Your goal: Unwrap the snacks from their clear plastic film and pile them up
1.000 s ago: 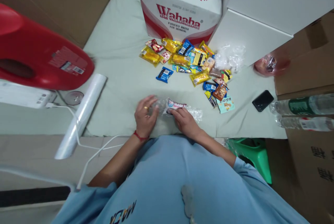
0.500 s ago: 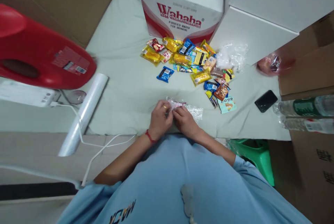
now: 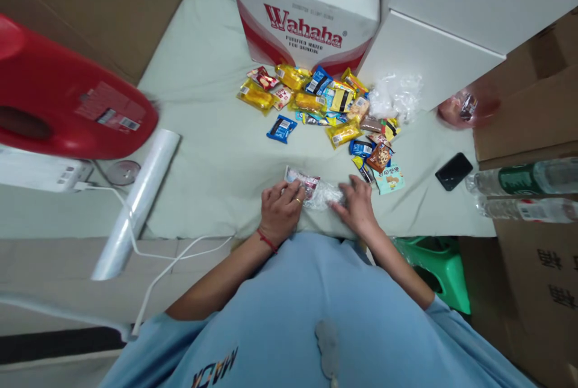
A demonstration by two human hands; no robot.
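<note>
A clear plastic bag (image 3: 326, 196) lies crinkled near the table's front edge, with a small red-and-white snack packet (image 3: 310, 183) showing in its left part. My left hand (image 3: 280, 212), with a ring and a red bracelet, has its fingers bent over the left end of the bag and grips it there. At the bag's right end is my right hand (image 3: 359, 206), fingers apart, thumb and fingertips touching or very close to the plastic. Beyond both hands, many wrapped snacks (image 3: 309, 103) lie in a loose pile, and a blue snack packet (image 3: 282, 128) sits apart from it.
A Wahaha carton (image 3: 302, 26) and white boxes (image 3: 433, 50) stand behind the snacks, beside crumpled clear plastic bags (image 3: 396, 97). Left are a red jug (image 3: 67, 99), a plastic film roll (image 3: 139, 201) and a white cable (image 3: 149, 254). Right are a phone (image 3: 454, 172) and plastic bottles (image 3: 519, 178).
My hands were close together, pinching the bag at its left part. Now my right hand has moved right to the bag's far end with its fingers spread, while my left hand stays on the left end.
</note>
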